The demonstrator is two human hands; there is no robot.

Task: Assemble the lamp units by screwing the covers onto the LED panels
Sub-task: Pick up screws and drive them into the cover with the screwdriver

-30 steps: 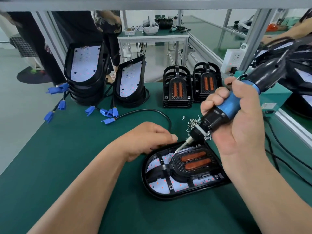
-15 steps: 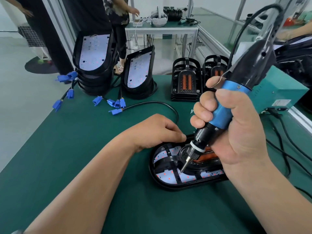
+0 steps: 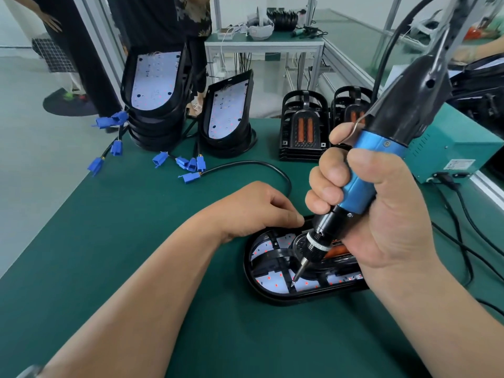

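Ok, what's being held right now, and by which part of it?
The right grip holds the screwdriver by its blue barrel. The left grip rests curled on the far rim of the lamp; whether it pinches anything cannot be told.

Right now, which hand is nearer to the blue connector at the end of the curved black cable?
Left. The left hand rests at the edge of the lamp unit, just right of the connector; the right hand grips the screwdriver farther right.

A pale grey floor (image 3: 32, 159) lies left of the green surface (image 3: 109, 241); beyond its far edge stands a white-framed table (image 3: 272, 45).
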